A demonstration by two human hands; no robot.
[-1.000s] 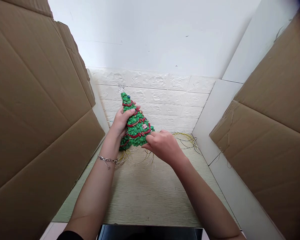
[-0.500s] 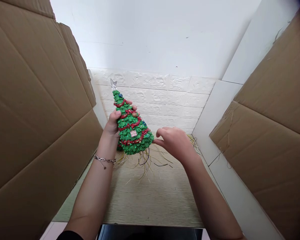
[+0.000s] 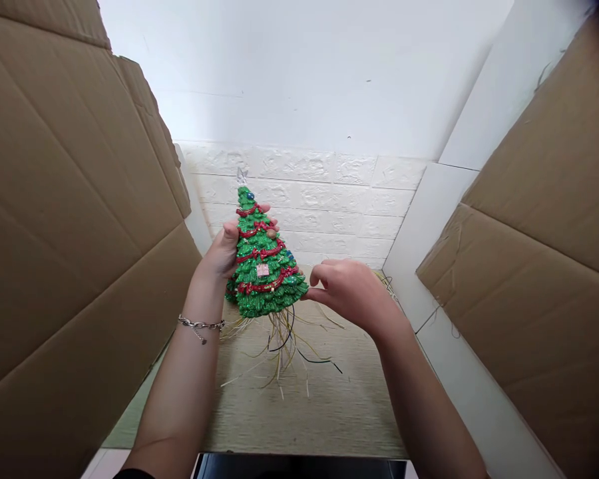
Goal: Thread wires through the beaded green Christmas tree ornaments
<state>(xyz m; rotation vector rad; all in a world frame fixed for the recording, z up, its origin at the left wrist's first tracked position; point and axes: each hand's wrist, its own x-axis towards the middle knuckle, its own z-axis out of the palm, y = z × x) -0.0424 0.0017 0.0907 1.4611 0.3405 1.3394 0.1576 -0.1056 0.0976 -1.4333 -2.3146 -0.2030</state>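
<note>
A green glittery Christmas tree figure [image 3: 267, 256] with red garlands, small ornaments and a clear star on top is held up above the table, tilted slightly to the left. My left hand [image 3: 224, 249] is wrapped round its upper left side, the thumb in front and fingertips showing at the right edge. At the lower right rim, my right hand [image 3: 347, 289] grips the edge of the tree with its thumb, its other fingers curled. Several thin wires [image 3: 282, 339], yellow, white and dark, spread out under the tree; where they start is hidden.
Cardboard panels stand at the left [image 3: 80, 219] and right [image 3: 539, 233]. Behind the wooden table [image 3: 329, 412] is a white brick-patterned wall [image 3: 324, 189]. More wires [image 3: 387, 283] lie at the table's back right.
The tree has turned more upright, its star moving right and down. More of the wires below it show. My right hand stays at the lower rim.
</note>
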